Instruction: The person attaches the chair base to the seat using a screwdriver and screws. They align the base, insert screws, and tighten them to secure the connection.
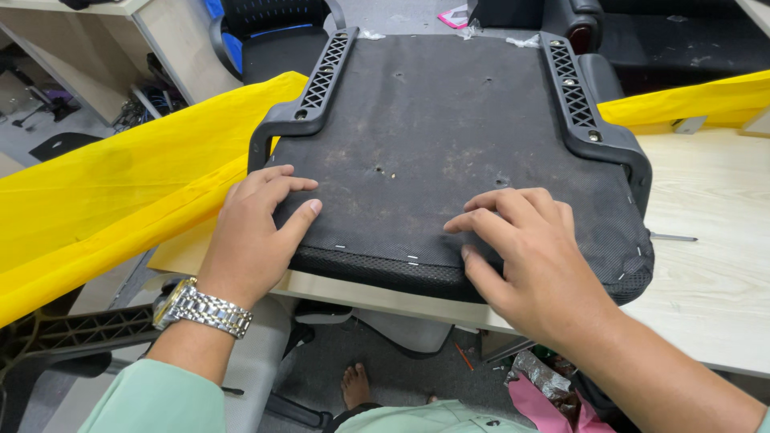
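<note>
While both hands press flat on it, the upturned chair seat (433, 144) lies on the pale wood-grain table (714, 265), its front edge overhanging the table's near side. Its underside is a squarish slab covered in thin black fabric, dusty and scuffed, stapled along the rim over a coarser mesh edge. Two black plastic brackets (321, 80) with latticed openings and screw heads run up its left and right sides. The left hand (253, 240), with a metal-link wristwatch (200, 307) above a pale green sleeve, rests open near the left front corner, fingers spread and gripping nothing. The right hand (529, 256) lies open too, fingertips bent onto the fabric near the front edge. Smooth bright yellow cloth (104, 200) drapes beside and under the seat's left side.
</note>
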